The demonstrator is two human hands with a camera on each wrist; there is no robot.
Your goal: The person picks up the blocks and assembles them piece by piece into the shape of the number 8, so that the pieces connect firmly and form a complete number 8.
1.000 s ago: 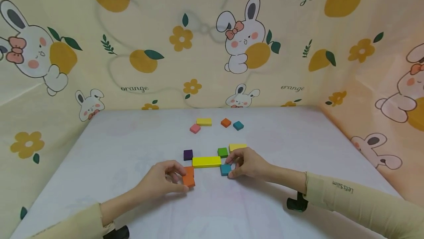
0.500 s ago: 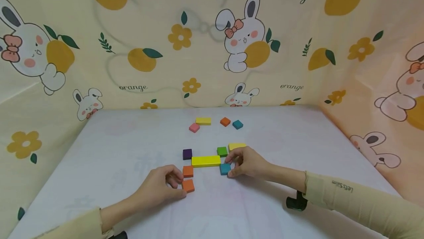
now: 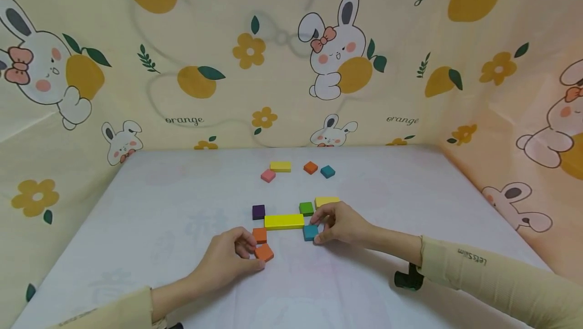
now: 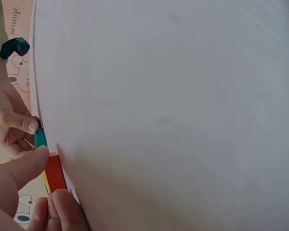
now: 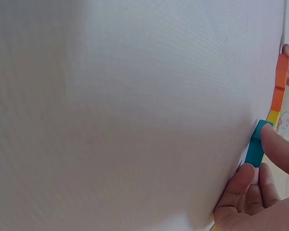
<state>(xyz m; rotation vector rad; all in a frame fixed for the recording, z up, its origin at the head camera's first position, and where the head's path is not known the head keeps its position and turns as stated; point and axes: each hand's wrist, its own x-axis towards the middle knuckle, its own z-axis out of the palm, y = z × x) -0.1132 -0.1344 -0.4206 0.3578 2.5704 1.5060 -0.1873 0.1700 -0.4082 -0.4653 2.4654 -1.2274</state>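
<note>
Near orange block (image 3: 264,252) sits askew in the left-hand pinch

Left hand (image 3: 227,258): thumb on one side of the near orange block, fingertips on the other, a pinch confirmed in the left wrist view. The block lies at the fingertips, to the right of the palm. Top face looks about square, so no clear long axis; it is turned slightly against the second orange block (image 3: 259,235), which lies directly beyond it, squarer to the row. Corner contact between the two is likely; I cannot be sure of it. The left hand is by far the nearer one.

Right hand (image 3: 343,225): thumb and fingers pinch the teal block (image 3: 310,233) at the right near corner of the long yellow block (image 3: 284,222), whose long axis runs left to right between the hands.

Around: purple block (image 3: 258,212) at the yellow's left far corner, green block (image 3: 306,209) at its right far corner. Another yellow block (image 3: 327,202) is partly hidden by the right hand. Farther off, well apart: pink block (image 3: 268,175), small yellow block (image 3: 280,166), far orange block (image 3: 310,167), blue block (image 3: 328,171).

In the way, my judgement: the second orange block, which bounds the held one on its far side.
</note>
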